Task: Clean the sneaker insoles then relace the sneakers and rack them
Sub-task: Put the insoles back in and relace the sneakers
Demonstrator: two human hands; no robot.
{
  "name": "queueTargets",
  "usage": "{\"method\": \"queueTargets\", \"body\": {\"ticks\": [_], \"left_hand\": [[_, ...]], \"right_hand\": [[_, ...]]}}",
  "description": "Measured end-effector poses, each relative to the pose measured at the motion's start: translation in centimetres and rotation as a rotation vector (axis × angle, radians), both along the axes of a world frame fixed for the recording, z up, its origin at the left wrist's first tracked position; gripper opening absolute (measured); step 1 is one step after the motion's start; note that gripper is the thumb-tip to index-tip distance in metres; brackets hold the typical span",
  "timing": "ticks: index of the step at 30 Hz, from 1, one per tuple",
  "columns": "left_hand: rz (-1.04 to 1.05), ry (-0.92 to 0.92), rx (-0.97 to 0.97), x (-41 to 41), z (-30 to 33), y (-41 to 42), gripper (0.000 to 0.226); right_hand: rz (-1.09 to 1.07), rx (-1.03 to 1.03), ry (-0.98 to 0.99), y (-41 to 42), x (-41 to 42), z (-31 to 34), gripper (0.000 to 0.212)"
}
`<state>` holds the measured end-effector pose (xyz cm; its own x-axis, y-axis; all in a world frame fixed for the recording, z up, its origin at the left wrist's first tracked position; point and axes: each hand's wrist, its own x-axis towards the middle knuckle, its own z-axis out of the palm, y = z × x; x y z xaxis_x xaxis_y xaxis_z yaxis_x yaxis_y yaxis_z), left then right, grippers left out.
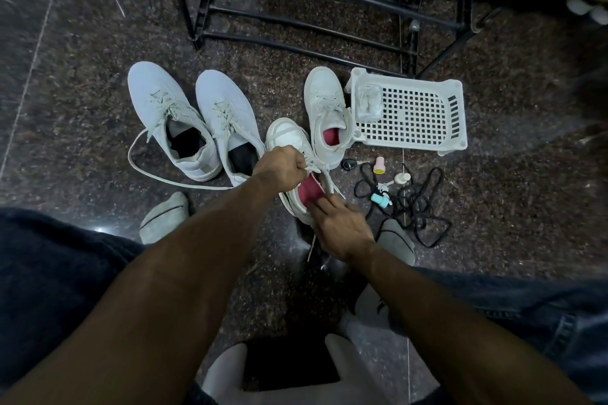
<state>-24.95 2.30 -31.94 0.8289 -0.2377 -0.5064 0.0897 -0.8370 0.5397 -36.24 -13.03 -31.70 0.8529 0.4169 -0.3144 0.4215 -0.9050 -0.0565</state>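
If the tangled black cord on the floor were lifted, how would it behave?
The black cord would likely hang limp, since it lies in loose loops. It may snag and drag the small teal piece lying against it. It looks light.

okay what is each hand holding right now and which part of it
The left hand grips the laces at the tongue of the near white sneaker. The right hand has its fingers on the red insole at the shoe's opening.

A white perforated plastic basket (411, 115) sits on the speckled dark floor (82, 92). Nearby lie tangled black cords (418, 204) and small bottles (379, 165), possibly cleaners.
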Motion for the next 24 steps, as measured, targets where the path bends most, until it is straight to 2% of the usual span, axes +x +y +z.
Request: {"method": "queueTargets", "body": {"ticks": [6, 9, 18, 22, 24], "left_hand": [[-0.006, -0.001, 0.012, 0.1, -0.1, 0.0, 0.015], [-0.003, -0.001, 0.012, 0.1, -0.2, 0.0, 0.016], [-0.008, -0.013, 0.023, -0.3, 0.0, 0.1, 0.012], [-0.024, -0.010, 0.030, -1.6, 0.3, 0.1, 0.017], [-0.047, -0.010, 0.023, -3.0, 0.4, 0.3, 0.022]], "right_hand": [[-0.098, -0.119, 0.450, 2.5, 4.1, 1.5, 0.034], [-0.095, -0.182, 0.560, 3.3, 5.4, 1.6, 0.035], [-0.120, -0.154, 0.583, 3.1, 5.7, 1.4, 0.037], [-0.187, -0.012, 0.474, 3.3, 2.9, 1.5, 0.029], [-0.208, 0.052, 0.482, 3.5, 1.0, 1.5, 0.028]]}}
